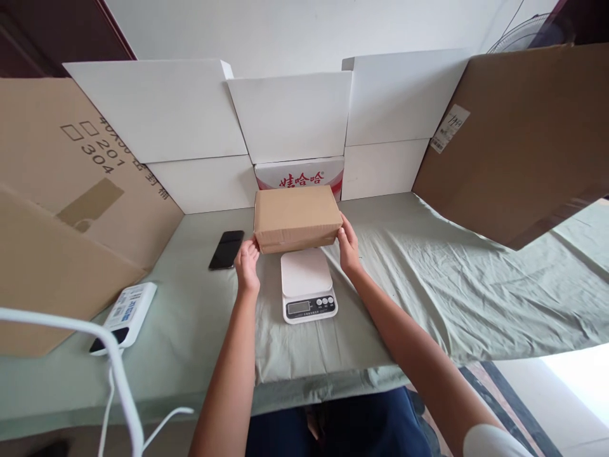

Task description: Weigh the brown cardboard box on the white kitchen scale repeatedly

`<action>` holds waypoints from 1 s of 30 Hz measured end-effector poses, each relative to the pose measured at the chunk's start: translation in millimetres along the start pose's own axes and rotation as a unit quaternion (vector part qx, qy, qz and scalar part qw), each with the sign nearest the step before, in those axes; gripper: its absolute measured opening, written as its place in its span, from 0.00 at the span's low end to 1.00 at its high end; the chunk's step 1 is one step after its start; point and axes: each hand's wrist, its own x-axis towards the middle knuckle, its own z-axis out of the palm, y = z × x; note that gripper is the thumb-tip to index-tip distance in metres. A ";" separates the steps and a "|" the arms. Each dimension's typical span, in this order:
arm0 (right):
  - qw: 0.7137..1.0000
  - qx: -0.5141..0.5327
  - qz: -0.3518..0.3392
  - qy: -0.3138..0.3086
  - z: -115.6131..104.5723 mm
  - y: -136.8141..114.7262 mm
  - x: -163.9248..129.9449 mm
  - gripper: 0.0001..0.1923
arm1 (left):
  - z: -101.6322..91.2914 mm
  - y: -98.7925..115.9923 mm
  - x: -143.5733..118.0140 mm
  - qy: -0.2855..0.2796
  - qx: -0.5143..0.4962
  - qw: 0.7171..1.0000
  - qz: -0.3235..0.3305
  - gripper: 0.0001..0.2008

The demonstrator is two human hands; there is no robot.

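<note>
Between my two hands is a small closed brown cardboard box [297, 212]. My left hand [248, 261] grips its near left corner, fingers curled against the side. At the right end, my right hand [349, 244] holds the other near corner, with the thumb on the front face. A white kitchen scale [307, 279] lies just in front of the box, its plate bare and its display [299, 307] showing no digits I can read. The box overlaps the view of the scale's far edge; whether it touches the cloth behind is hidden.
A black phone [227, 250] lies left of my left hand. Farther left is a white device [124, 317] with a cable. Large cardboard cartons [42, 209] [528, 139] flank the green cloth [476, 273]; white boxes [290, 117] stand along the back.
</note>
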 end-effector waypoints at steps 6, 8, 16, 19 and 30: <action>1.000 -0.018 -0.004 -0.002 -19.2 -33.1 -46.7 0.25 | -15.3 14.7 -65.2 0.011 0.003 1.000 0.021 0.34; 1.000 -0.020 0.008 -0.002 -25.5 -39.5 -64.3 0.24 | -20.3 17.0 -85.7 0.011 0.006 1.000 0.021 0.34; 0.997 -0.035 0.065 -0.012 -33.0 -49.1 -93.1 0.23 | -28.7 20.4 -112.4 0.028 0.023 0.999 -0.023 0.35; 0.997 -0.034 0.070 -0.019 -33.7 -46.6 -92.6 0.23 | -29.0 20.2 -110.8 0.035 0.023 0.998 -0.036 0.34; 0.997 -0.031 0.074 -0.020 -34.9 -43.1 -93.2 0.22 | -24.8 28.2 -110.9 0.053 0.048 0.996 -0.061 0.25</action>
